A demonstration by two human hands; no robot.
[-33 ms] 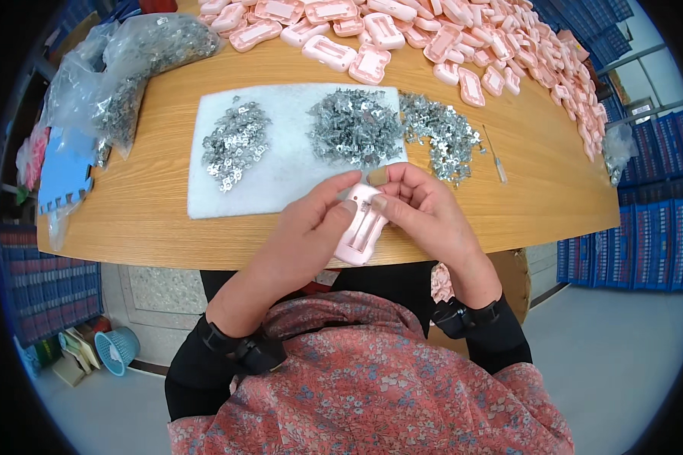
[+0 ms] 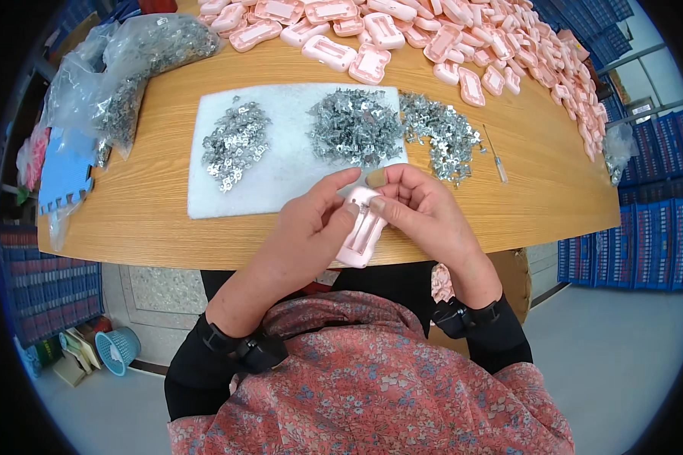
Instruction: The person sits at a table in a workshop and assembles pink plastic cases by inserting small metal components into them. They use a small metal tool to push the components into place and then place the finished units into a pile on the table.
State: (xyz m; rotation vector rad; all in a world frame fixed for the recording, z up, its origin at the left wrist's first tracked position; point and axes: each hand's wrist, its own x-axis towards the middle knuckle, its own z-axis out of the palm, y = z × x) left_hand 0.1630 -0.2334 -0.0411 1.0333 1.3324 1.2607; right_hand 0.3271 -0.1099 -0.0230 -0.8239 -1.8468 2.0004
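A pink plastic casing (image 2: pixel 363 236) with a long recessed slot is held upright near the table's front edge. My left hand (image 2: pixel 315 224) grips its left side, thumb on the face. My right hand (image 2: pixel 421 208) closes on its upper right end, thumb pressed beside the slot; a tan covering wraps one fingertip. Whether a small metal piece sits between the right fingertips is hidden. Just beyond my hands lies a white foam sheet (image 2: pixel 284 193) bearing a smaller heap of metal clips (image 2: pixel 237 142) on the left and a denser heap of metal pieces (image 2: pixel 357 127) on the right.
More metal pieces (image 2: pixel 444 136) spill onto the wood right of the sheet, near a thin screwdriver-like tool (image 2: pixel 499 167). Many pink casings (image 2: pixel 463 38) cover the far side. Clear bags of metal parts (image 2: pixel 155 45) and a blue foam mat (image 2: pixel 64 171) lie at left.
The casing has dipped very slightly toward me, with both hands still on it. The heaps and the tool are unmoved.
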